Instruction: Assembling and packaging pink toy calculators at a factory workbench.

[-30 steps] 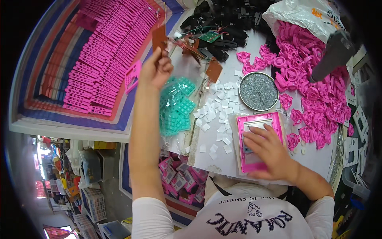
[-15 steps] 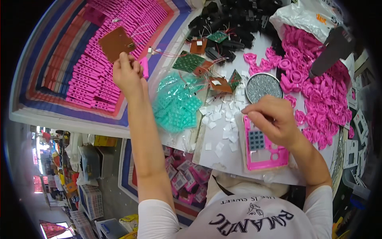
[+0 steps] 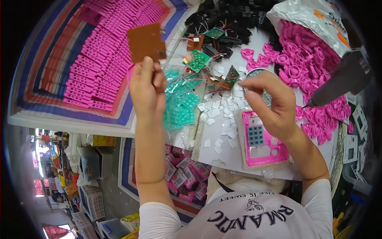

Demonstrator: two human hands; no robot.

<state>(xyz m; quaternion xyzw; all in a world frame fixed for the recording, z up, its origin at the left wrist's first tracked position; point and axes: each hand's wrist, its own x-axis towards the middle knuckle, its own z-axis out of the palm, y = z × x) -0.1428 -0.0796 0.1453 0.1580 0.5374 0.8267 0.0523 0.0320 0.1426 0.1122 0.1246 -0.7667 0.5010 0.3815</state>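
Note:
A brown circuit board is held up by its lower edge in the fingers of my left hand, above the edge of the striped lining at the left. My right hand hovers over the table, thumb and index finger curved with a gap between their tips, and no object shows there. It partly hides a round tin of small grey screws. Below it lies a pink plastic casing with a dark button pad in it. A green circuit board with wires is right of the held board.
Rows of pink casings fill the striped bin at left. Teal keypads in clear plastic and white squares lie mid-table. Black parts are behind. A dark power screwdriver hangs over pink ring-shaped parts at right.
My left hand has moved right with the brown board, and a green board beside it has shifted and turned. My right hand has come away from the casing's top edge, its fingers spreading.

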